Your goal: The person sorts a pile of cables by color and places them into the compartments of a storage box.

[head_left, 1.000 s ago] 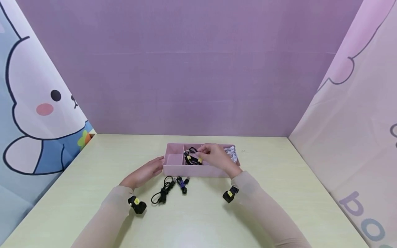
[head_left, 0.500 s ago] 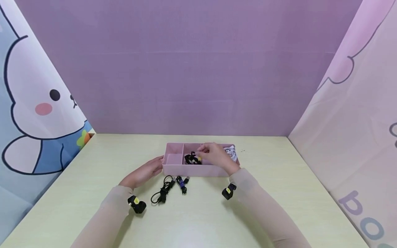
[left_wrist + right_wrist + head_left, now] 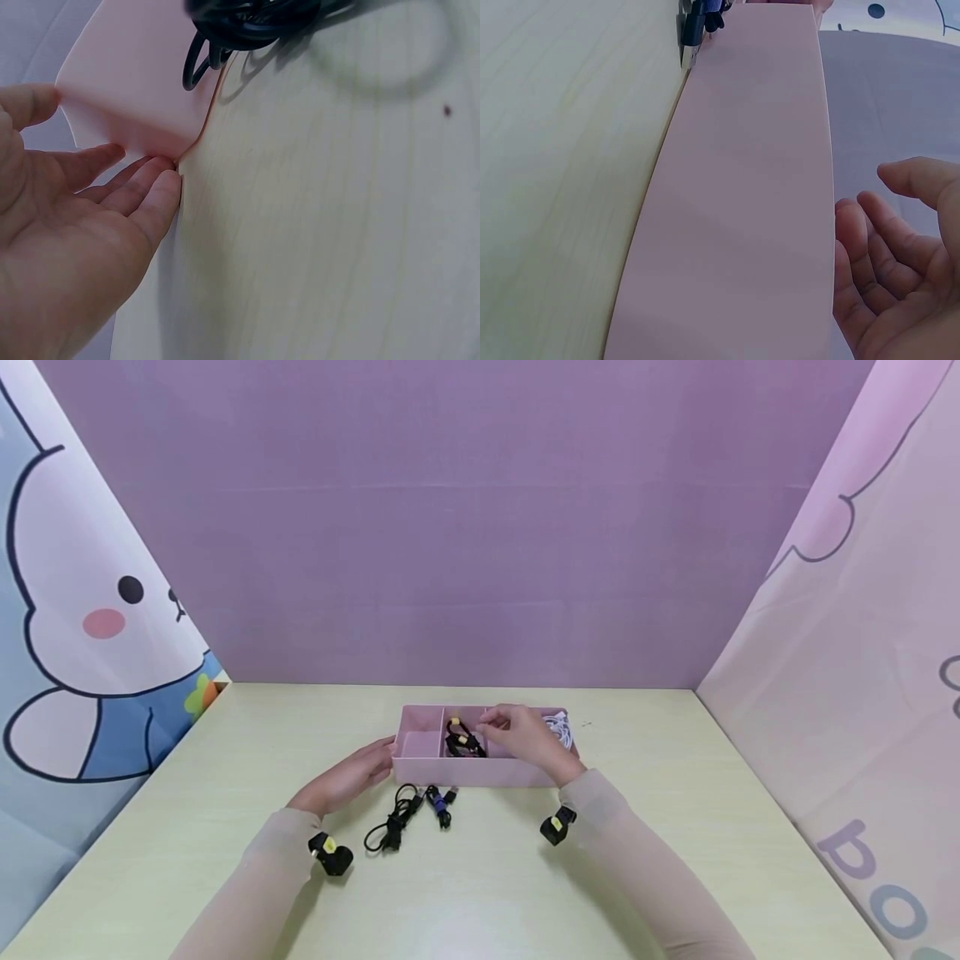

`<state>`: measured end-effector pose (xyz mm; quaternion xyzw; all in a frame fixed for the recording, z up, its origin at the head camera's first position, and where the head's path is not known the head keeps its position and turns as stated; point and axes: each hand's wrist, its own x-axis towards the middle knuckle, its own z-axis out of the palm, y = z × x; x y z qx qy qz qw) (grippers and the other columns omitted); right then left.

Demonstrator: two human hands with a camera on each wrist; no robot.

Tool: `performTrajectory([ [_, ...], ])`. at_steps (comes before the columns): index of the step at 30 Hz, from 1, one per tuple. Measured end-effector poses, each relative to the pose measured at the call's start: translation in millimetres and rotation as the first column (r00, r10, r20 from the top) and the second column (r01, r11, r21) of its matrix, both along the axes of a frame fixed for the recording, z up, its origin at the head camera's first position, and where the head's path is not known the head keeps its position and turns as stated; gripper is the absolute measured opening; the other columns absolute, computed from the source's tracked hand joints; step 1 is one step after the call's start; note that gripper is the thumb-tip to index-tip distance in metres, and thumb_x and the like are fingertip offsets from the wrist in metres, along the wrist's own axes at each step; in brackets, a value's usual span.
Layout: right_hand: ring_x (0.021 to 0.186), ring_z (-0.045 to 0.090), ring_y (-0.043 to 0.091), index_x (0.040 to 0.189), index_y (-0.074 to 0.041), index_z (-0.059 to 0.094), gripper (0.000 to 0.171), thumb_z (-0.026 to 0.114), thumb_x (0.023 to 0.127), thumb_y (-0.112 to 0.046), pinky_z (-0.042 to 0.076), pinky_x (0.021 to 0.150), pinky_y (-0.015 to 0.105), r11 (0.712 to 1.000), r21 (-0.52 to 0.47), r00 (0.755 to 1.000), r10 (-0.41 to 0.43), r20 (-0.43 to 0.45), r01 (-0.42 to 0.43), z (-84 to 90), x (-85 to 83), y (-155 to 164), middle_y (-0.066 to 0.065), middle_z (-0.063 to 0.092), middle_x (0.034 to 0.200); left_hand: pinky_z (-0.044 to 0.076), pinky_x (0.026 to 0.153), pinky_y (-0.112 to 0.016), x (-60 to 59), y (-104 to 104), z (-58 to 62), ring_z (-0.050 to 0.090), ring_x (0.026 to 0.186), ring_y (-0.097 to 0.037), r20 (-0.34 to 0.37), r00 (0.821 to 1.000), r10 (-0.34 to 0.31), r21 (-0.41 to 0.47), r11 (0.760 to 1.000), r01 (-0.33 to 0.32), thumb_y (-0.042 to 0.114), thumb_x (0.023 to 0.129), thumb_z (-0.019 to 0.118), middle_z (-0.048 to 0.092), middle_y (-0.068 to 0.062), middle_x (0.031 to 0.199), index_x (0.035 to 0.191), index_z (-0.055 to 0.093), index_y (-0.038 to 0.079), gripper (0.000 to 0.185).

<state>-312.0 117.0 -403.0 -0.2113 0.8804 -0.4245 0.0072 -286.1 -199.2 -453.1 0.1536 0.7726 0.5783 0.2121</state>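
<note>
Fingers (image 3: 112, 161) of your left hand (image 3: 352, 777) lie straight and a little apart against the left end of the pink organiser box (image 3: 420, 770), tips touching its lower corner where it meets the pale wooden surface (image 3: 480, 893); they hold nothing. Your right hand (image 3: 528, 739) hangs over the middle of the box with its fingers (image 3: 889, 240) loosely curled and spread in the right wrist view. From the head view the fingertips sit just beside the black cable bundle (image 3: 463, 739) with yellow ties, but you cannot tell from these pictures whether they pinch it or only hover next to it.

That bundle lies in the middle compartment of the box. A white coiled cable (image 3: 558, 731) fills the right compartment, partly hidden behind your right hand. The left compartments show only their pink floor.

On the surface just in front of the box lie two more bundles: a black coiled cable (image 3: 393, 828) and, to its right, a short cable wrapped with a blue tie (image 3: 438, 806). They lie close together, between your two forearms. A small black and yellow camera (image 3: 330, 853) sits on each wrist.
</note>
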Motion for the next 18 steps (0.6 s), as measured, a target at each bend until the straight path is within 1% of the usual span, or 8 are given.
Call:
performTrajectory([
  [5,0.086,0.063,0.014,0.109,-0.011,0.073,0.018,0.068,0.098,-0.023,0.057,0.074,0.029,1.0,-0.006,1.0,0.02,-0.008,-0.02,-0.8,1.8,1.4,-0.004,0.069,0.094,0.025,0.12,-0.041,0.2,-0.3,-0.7,0.028,0.147,-0.032,-0.002,1.0,-0.004,0.007,1.0,0.004,0.037,0.112,0.028,0.026,-0.016,0.162,0.16,0.011,0.003,0.061],
  [12,0.087,0.063,0.015,0.11,-0.009,0.074,0.021,0.069,0.097,-0.025,0.057,0.076,0.031,1.0,-0.014,1.0,0.027,0.0,-0.027,0.6,5.2,1.8,-0.003,0.069,0.095,0.025,0.121,-0.042,0.5,-0.3,-0.3,0.027,0.147,-0.033,-0.006,1.0,-0.006,0.01,1.0,0.007,0.037,0.112,0.028,0.026,-0.017,0.162,0.16,0.011,0.003,0.061],
  [18,0.089,0.063,0.014,0.11,-0.015,0.075,0.018,0.07,0.096,-0.026,0.056,0.08,0.031,0.999,-0.009,0.999,0.034,-0.001,-0.034,1.8,9.1,0.8,-0.007,0.07,0.096,0.024,0.121,-0.042,1.1,0.4,0.3,0.027,0.147,-0.034,-0.003,1.0,0.001,0.006,1.0,-0.001,0.039,0.111,0.029,0.025,-0.018,0.162,0.16,0.01,0.002,0.064],
])
